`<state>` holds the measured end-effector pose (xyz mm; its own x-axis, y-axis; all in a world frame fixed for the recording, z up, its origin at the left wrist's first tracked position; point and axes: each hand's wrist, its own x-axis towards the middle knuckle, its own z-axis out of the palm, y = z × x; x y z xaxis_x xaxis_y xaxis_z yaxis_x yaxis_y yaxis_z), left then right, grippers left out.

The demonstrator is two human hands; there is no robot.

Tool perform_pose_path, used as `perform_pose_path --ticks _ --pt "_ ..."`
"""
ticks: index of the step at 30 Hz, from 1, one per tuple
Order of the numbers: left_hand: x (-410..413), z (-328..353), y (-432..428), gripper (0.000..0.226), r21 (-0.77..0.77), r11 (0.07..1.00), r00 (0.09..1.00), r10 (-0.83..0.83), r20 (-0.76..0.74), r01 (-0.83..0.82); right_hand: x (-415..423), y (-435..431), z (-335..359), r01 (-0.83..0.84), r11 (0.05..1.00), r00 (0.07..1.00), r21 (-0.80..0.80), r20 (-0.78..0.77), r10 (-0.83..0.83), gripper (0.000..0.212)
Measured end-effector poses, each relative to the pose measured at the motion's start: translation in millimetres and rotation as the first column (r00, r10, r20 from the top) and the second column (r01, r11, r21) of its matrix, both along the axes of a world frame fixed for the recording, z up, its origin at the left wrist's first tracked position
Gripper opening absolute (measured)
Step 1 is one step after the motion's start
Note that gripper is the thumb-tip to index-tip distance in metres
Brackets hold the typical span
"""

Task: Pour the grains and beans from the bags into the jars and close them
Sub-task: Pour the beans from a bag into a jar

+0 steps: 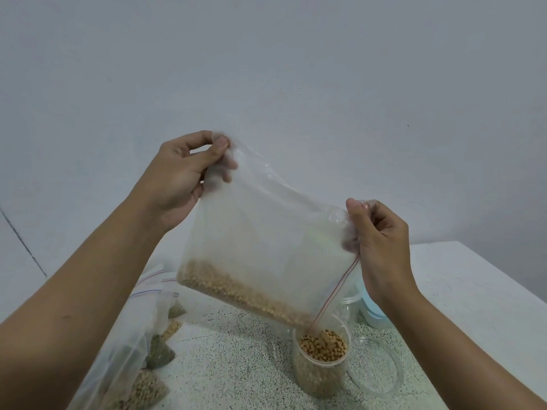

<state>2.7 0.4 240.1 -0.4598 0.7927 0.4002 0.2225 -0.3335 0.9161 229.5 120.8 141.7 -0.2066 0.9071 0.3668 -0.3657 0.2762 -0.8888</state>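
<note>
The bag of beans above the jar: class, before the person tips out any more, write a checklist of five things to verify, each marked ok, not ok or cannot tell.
1. Left hand grips the upper corner of the bag: ok.
2. Right hand pinches the corner by the red zip strip: ok.
3. The bag's lowest corner points into the open jar: ok.
4. Room in the jar for the beans left in the bag: not ok, the jar looks nearly full.
5. Clear lid lies on the table beside the jar, ready: ok.
</note>
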Motion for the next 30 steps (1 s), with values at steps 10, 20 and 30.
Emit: perform_pose_path --ticks 10,20,30 --pt "-3.2 -1.8 4.0 0.012 -0.001 1.000 1.000 0.005 0.008 -0.005 0.0 1.4 0.0 0.003 1.000 1.000 0.019 0.012 -0.003 0.044" --pt "-3.2 -1.5 4.9 0.012 0.003 1.000 1.000 -0.028 0.012 0.028 1.0 1.0 2.1 0.007 1.000 0.999 0.013 0.038 -0.008 0.040" --pt "0.5 -1.6 4.0 0.011 0.010 1.000 1.000 -0.021 0.001 0.021 0.5 1.3 2.7 0.037 0.998 0.999 0.044 0.019 -0.038 0.048"
